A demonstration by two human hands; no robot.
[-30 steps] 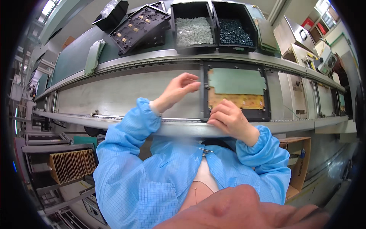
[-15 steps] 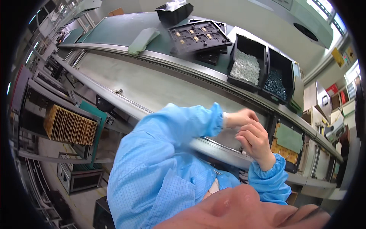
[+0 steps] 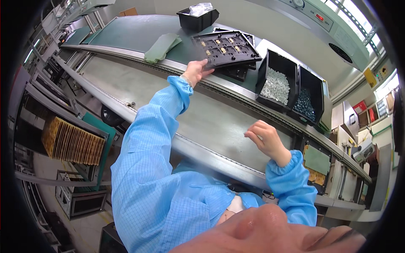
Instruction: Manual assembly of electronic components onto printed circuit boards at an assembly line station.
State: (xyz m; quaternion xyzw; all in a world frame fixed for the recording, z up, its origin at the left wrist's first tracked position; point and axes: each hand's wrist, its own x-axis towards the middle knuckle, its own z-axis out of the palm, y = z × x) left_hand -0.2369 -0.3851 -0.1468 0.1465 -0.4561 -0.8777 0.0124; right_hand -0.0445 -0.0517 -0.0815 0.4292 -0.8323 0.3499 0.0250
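My left hand [image 3: 196, 72] reaches across the bench, its fingers closed on the near left corner of a black tray [image 3: 236, 59]. The tray holds several small brass-coloured pieces in its recesses and lies tilted over other black trays [image 3: 238, 72]. Over the metal bench surface, my right hand [image 3: 266, 138] is raised with its fingers curled and the fingertips pinched together. Whatever they hold, if anything, is too small or hidden. Left of the tray lies a stack of pale green boards [image 3: 162, 48].
Right of the trays stand a black bin of clear-white small parts [image 3: 276, 86] and another of dark blue parts [image 3: 304, 104]. A black box with a plastic bag [image 3: 196, 20] stands behind. A green board on a tan fixture [image 3: 317, 160] sits right. A metal rail [image 3: 236, 91] crosses the bench.
My left hand has left my right hand, moved far and left, and closed on the black tray's corner. My right hand stays over the near bench, a little farther left.
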